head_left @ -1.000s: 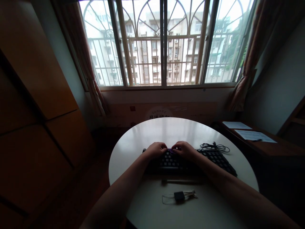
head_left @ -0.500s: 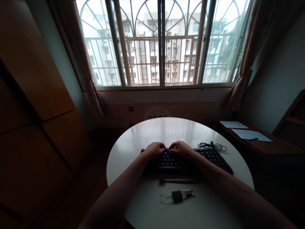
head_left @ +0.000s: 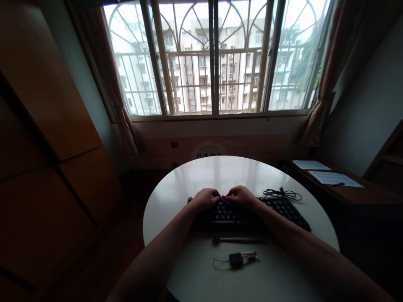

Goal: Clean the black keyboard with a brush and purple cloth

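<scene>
A black keyboard point(head_left: 285, 209) lies across a round white table point(head_left: 220, 172). My left hand point(head_left: 205, 198) and my right hand point(head_left: 242, 196) hover close together over its far edge, fingers curled. Between the fingertips of both hands sits a small purple piece point(head_left: 223, 197), pinched from either side. My forearms reach in from the bottom of the view and cover much of the keyboard's middle.
A dark thin rod point(head_left: 237, 240) and a small black tool with a wire loop point(head_left: 235, 259) lie near me on the table. A coiled cable point(head_left: 281, 193) sits behind the keyboard. Papers point(head_left: 333, 178) rest on a side desk at right. A wooden cabinet point(head_left: 47, 126) stands left.
My hands stay pinched over the keyboard. Only the view shifts slightly.
</scene>
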Demonstrator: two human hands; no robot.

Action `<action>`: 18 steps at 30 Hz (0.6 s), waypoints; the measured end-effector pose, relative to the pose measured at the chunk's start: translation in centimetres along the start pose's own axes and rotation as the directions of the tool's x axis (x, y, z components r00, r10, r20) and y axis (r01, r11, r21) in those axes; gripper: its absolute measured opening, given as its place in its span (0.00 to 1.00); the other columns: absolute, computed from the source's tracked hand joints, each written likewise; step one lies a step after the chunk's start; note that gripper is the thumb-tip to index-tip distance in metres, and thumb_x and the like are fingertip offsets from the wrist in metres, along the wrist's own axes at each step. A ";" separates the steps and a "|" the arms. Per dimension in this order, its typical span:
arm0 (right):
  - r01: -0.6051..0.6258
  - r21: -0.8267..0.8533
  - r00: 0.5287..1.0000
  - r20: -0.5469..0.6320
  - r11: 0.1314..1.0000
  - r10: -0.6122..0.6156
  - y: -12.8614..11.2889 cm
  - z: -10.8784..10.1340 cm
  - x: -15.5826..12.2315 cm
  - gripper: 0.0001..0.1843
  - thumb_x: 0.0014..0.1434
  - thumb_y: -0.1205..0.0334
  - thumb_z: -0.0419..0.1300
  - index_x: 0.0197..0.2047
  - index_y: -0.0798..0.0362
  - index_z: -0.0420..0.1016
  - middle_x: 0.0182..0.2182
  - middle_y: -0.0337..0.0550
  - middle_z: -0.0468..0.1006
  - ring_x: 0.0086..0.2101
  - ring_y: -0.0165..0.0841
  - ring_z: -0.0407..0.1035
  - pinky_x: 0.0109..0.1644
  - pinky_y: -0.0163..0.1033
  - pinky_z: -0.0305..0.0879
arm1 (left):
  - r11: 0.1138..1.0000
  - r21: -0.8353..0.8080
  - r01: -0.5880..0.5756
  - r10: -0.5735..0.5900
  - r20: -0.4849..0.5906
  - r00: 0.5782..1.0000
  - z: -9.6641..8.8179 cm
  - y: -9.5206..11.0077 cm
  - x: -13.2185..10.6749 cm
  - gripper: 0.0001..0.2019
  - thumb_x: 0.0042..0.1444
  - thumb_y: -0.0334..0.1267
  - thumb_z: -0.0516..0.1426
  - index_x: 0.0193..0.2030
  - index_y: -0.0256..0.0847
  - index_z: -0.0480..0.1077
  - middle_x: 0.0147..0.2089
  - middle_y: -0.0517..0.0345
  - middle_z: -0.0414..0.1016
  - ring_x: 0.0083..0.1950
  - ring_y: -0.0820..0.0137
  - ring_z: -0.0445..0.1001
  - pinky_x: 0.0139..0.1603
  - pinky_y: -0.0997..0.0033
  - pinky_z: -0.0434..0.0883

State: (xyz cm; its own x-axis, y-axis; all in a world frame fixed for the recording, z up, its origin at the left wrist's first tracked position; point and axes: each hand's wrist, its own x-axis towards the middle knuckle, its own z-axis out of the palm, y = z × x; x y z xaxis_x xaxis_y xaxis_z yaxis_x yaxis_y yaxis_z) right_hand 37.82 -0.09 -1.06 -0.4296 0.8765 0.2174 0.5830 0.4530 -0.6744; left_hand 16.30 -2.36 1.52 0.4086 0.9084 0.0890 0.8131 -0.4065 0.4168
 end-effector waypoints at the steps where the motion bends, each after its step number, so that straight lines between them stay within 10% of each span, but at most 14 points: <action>1: 0.018 -0.024 1.000 -0.012 1.000 -0.018 -0.1 0.0 -0.1 0.15 0.51 0.49 0.64 0.34 0.51 0.84 0.29 0.44 0.82 0.31 0.36 0.74 0.33 0.35 0.65 | 1.000 0.000 0.001 -0.001 0.001 1.000 0.0 0.0 0.0 0.14 0.56 0.43 0.53 0.43 0.45 0.77 0.44 0.58 0.79 0.44 0.65 0.75 0.40 0.72 0.69; 18: 0.027 -0.042 0.994 0.104 0.999 -0.023 1.4 -1.4 -0.3 0.14 0.54 0.52 0.61 0.39 0.48 0.83 0.36 0.42 0.83 0.37 0.38 0.75 0.40 0.37 0.67 | 1.000 0.017 0.019 -0.019 -0.007 1.000 -0.1 0.3 -0.1 0.14 0.56 0.43 0.53 0.43 0.45 0.77 0.44 0.58 0.79 0.44 0.65 0.75 0.41 0.71 0.69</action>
State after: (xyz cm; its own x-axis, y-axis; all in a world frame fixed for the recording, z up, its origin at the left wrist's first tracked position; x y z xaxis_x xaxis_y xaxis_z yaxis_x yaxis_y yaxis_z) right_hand 39.70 0.49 -1.11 -0.5124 0.8441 0.1577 0.5995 0.4831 -0.6381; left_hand 16.49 -2.62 1.73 0.3903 0.9165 0.0877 0.8273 -0.3909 0.4034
